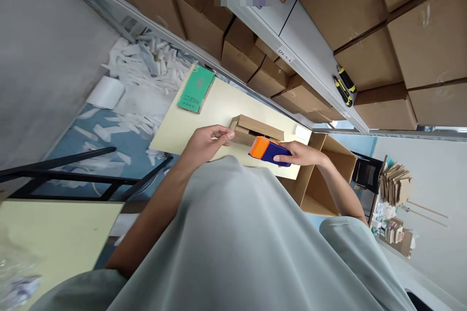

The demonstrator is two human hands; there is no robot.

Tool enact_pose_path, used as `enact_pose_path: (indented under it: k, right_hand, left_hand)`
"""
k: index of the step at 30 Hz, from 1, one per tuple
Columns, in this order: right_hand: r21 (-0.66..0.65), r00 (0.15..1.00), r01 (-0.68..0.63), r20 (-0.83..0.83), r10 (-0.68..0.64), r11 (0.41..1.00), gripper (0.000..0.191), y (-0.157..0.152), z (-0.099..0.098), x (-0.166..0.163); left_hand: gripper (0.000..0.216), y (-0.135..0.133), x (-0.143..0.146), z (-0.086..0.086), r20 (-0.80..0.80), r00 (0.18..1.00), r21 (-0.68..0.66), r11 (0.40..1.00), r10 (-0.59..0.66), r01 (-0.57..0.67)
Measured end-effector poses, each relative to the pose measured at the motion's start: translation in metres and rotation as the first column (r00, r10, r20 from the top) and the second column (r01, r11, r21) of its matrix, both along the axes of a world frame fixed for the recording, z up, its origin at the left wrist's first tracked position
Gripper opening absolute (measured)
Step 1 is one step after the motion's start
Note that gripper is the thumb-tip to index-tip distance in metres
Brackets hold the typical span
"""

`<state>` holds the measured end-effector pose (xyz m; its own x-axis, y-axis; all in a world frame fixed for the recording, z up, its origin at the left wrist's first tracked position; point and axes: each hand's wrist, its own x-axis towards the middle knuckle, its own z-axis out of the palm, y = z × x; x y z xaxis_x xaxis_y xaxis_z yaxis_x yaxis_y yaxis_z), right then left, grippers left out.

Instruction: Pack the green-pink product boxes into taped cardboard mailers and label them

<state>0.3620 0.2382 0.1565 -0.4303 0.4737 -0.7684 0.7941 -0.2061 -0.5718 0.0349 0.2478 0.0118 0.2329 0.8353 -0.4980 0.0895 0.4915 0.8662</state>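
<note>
One brown carton (pixel 260 126) lies on the table (pixel 228 97). By its left end, the left hand (pixel 207 145) presses thumb and fingertips together; whether they pinch anything, I cannot tell. The right hand (pixel 301 152) grips an orange-and-blue tool (pixel 269 150) at the carton's near side. A green box (pixel 196 89) lies farther left.

Honestly can't tell if the left hand (pixel 207 144) is pinching anything, or read the small print (pixel 192 103) on the flat green cardboard box (pixel 194 92) past it. The right hand (pixel 297 153) covers one end of the chunky orange-and-navy plastic tool (pixel 270 150), which hides part of the long brown cardboard box (pixel 256 125) between the hands.
</note>
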Motion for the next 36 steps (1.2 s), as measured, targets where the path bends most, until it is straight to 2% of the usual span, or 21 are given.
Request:
enact_pose_path:
  k: [3, 7, 13, 18, 26, 29, 32, 36]
  right_hand:
    - [-0.112, 0.996, 0.093, 0.002, -0.094, 0.989, 0.060, 0.010, -0.002, 0.010]
    - [-0.184, 0.986, 0.158, -0.026, -0.165, 0.970, 0.063, 0.024, -0.013, 0.021]
    - [-0.268, 0.981, 0.173, -0.033, -0.189, 0.948, 0.069, 0.046, -0.047, 0.025]
    - [-0.299, 0.978, 0.192, -0.021, -0.208, 0.935, 0.065, 0.051, -0.070, 0.026]
    - [-0.312, 0.975, 0.193, -0.044, -0.217, 0.930, 0.063, 0.054, -0.075, 0.028]
    - [-0.304, 0.976, 0.189, -0.049, -0.213, 0.934, 0.064, 0.054, -0.078, 0.028]
    - [-0.299, 0.973, 0.199, -0.049, -0.224, 0.933, 0.063, 0.054, -0.082, 0.027]
    - [-0.295, 0.974, 0.199, -0.041, -0.221, 0.934, 0.063, 0.053, -0.086, 0.028]
  left_hand:
    - [0.049, 0.013, -0.010, -0.022, 0.009, 0.996, -0.076, 0.993, 0.088, -0.088]
    - [0.051, 0.029, -0.018, -0.044, 0.058, 0.991, -0.188, 0.977, 0.118, -0.105]
    - [0.040, 0.048, -0.009, -0.067, 0.048, 0.991, -0.311, 0.944, 0.128, -0.107]
    - [0.044, 0.050, -0.006, -0.092, 0.067, 0.990, -0.341, 0.936, 0.122, -0.092]
    - [0.044, 0.051, 0.012, -0.132, 0.055, 0.992, -0.386, 0.919, 0.111, -0.081]
    - [0.047, 0.048, 0.029, -0.139, 0.039, 0.991, -0.375, 0.921, 0.127, -0.104]
    - [0.051, 0.038, 0.048, -0.139, 0.036, 0.983, -0.348, 0.925, 0.178, -0.154]
    - [0.041, 0.025, 0.061, -0.135, -0.061, 0.973, -0.270, 0.935, 0.223, -0.231]
